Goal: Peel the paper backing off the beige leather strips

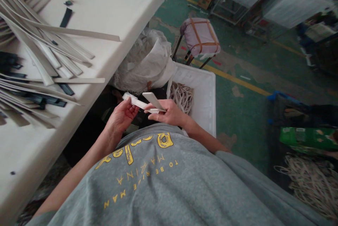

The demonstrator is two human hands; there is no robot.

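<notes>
Grey shirt fabric (185,187) with yellow lettering (129,154) filled the foreground. Just past it, the left hand (121,116) pinched a pale strip (139,103) between thumb and fingers; the right hand (172,113) gripped it farther along with another flat piece (152,99), near the white crate (205,92).

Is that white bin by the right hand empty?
No, the bin is partly filled: tangled pale strips lie inside, beside a bare white surface. The right forearm hides part.
</notes>
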